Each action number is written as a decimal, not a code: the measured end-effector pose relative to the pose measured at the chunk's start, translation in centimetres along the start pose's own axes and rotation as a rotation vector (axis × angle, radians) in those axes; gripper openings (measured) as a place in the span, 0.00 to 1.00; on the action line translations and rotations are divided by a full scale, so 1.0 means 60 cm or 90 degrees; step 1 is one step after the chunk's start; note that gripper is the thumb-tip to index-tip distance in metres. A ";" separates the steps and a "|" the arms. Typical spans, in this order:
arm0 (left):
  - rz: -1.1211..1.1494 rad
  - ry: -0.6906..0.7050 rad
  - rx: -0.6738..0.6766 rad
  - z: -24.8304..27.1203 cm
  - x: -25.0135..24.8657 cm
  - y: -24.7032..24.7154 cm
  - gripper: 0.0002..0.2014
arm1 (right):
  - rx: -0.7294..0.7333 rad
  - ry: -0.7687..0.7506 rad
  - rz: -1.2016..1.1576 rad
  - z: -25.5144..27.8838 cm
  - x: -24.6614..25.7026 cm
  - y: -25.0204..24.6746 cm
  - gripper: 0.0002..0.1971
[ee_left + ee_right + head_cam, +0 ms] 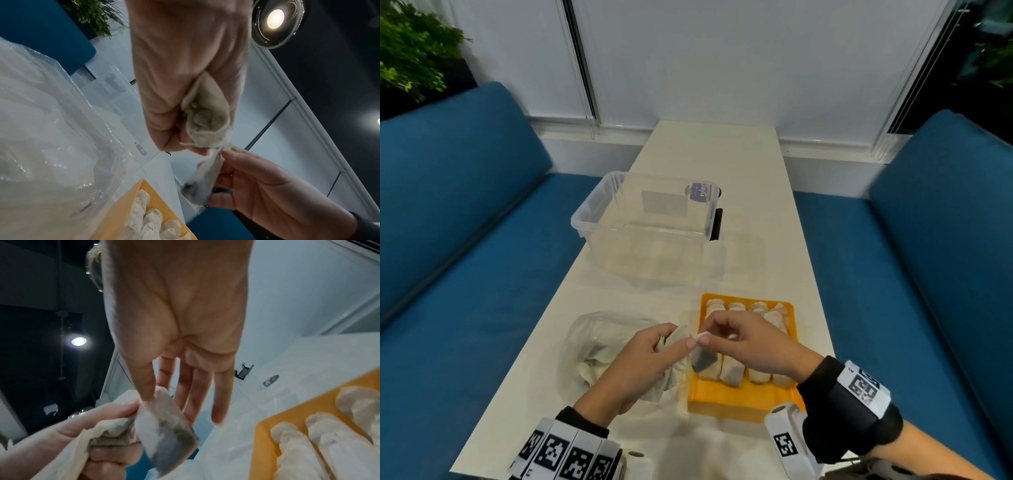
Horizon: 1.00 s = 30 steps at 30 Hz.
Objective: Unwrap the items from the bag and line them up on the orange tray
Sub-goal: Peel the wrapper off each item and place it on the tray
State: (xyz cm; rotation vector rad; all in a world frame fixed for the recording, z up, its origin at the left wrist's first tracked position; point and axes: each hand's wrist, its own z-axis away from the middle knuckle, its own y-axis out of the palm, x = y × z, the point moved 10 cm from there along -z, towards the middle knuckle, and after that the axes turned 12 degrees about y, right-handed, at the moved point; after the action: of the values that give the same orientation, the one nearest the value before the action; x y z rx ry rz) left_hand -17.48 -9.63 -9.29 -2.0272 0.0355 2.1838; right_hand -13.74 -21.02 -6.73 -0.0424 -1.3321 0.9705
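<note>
My left hand (pixel 654 346) grips a crumpled beige paper wrapper (pixel 674 375), seen close up as the wrapper (pixel 205 113). The right hand (pixel 704 337) pinches the top corner of a white sachet (pixel 703 361) with dark contents, thumb and forefinger on it, the other fingers straight. The sachet (pixel 164 426) hangs half out of the wrapper (pixel 78 451), over the left edge of the orange tray (pixel 739 397). Several unwrapped white sachets (pixel 732 371) lie in rows on the tray. A clear plastic bag (pixel 592 342) with more wrapped pieces lies left of the tray.
An empty clear plastic tub (pixel 650 222) stands farther back on the white table (pixel 722 154). Blue benches (pixel 465 274) flank the table on both sides. A green plant (pixel 410 58) is at the far left.
</note>
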 end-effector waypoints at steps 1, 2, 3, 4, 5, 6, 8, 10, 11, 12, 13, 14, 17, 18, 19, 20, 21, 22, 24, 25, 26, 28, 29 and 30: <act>-0.002 -0.002 -0.010 0.000 0.001 -0.004 0.09 | -0.042 -0.011 0.043 -0.001 0.003 -0.011 0.06; 0.001 -0.003 -0.026 0.000 0.001 -0.010 0.10 | -0.094 -0.011 0.070 -0.001 0.005 -0.026 0.06; 0.009 -0.003 -0.047 0.001 0.002 -0.018 0.11 | -0.140 -0.003 0.071 -0.001 0.003 -0.041 0.06; 0.018 -0.004 -0.069 0.003 0.003 -0.028 0.11 | -0.161 0.007 0.059 -0.001 0.000 -0.050 0.07; 0.031 -0.006 -0.089 0.005 0.004 -0.037 0.11 | -0.154 0.017 0.049 -0.003 -0.006 -0.050 0.06; 0.048 -0.011 -0.106 0.008 0.006 -0.046 0.10 | -0.132 0.024 0.046 -0.004 -0.011 -0.044 0.06; 0.078 -0.025 -0.143 0.015 0.011 -0.068 0.09 | -0.117 0.039 0.045 -0.007 -0.027 -0.039 0.03; 0.089 -0.038 -0.178 0.022 0.017 -0.091 0.09 | -0.121 0.065 0.048 -0.015 -0.049 -0.043 0.03; 0.084 -0.043 -0.191 0.025 0.020 -0.101 0.09 | -0.104 0.085 0.057 -0.021 -0.063 -0.038 0.04; 0.079 -0.047 -0.200 0.028 0.022 -0.109 0.09 | -0.076 0.107 0.068 -0.027 -0.076 -0.029 0.05; 0.078 -0.051 -0.207 0.031 0.024 -0.114 0.10 | -0.044 0.129 0.073 -0.033 -0.089 -0.018 0.04; 0.081 -0.055 -0.211 0.033 0.025 -0.117 0.10 | -0.013 0.147 0.076 -0.037 -0.100 -0.006 0.03; 0.092 -0.068 -0.216 0.038 0.031 -0.116 0.10 | 0.056 0.176 0.104 -0.048 -0.119 0.024 0.03; 0.094 -0.072 -0.215 0.039 0.034 -0.115 0.10 | 0.080 0.183 0.106 -0.051 -0.122 0.034 0.03; 0.097 -0.075 -0.214 0.040 0.035 -0.114 0.10 | 0.105 0.190 0.100 -0.054 -0.124 0.043 0.02; 0.101 -0.078 -0.213 0.041 0.037 -0.112 0.10 | 0.127 0.197 0.092 -0.057 -0.126 0.052 0.02; 0.106 -0.082 -0.212 0.041 0.038 -0.111 0.10 | 0.145 0.203 0.087 -0.060 -0.129 0.058 0.04; 0.111 -0.085 -0.212 0.042 0.039 -0.111 0.11 | 0.158 0.210 0.085 -0.064 -0.132 0.064 0.06; 0.112 -0.087 -0.211 0.043 0.040 -0.113 0.11 | 0.173 0.232 0.086 -0.073 -0.142 0.074 0.07; 0.108 -0.088 -0.211 0.043 0.040 -0.114 0.11 | 0.176 0.243 0.095 -0.077 -0.148 0.078 0.07; 0.105 -0.089 -0.211 0.043 0.040 -0.115 0.11 | 0.177 0.253 0.110 -0.081 -0.153 0.080 0.06; 0.104 -0.089 -0.211 0.043 0.041 -0.116 0.11 | 0.162 0.269 0.133 -0.089 -0.160 0.079 0.06; 0.104 -0.090 -0.211 0.044 0.042 -0.117 0.11 | 0.149 0.273 0.136 -0.094 -0.160 0.076 0.06; 0.104 -0.093 -0.209 0.044 0.044 -0.116 0.12 | 0.132 0.270 0.159 -0.098 -0.159 0.072 0.07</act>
State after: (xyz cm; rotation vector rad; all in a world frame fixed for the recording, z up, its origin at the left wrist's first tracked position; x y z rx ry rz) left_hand -19.35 -2.13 -11.03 -2.0815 -0.1952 2.5810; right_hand -10.65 -21.24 -18.31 -0.2470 -0.8445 1.2285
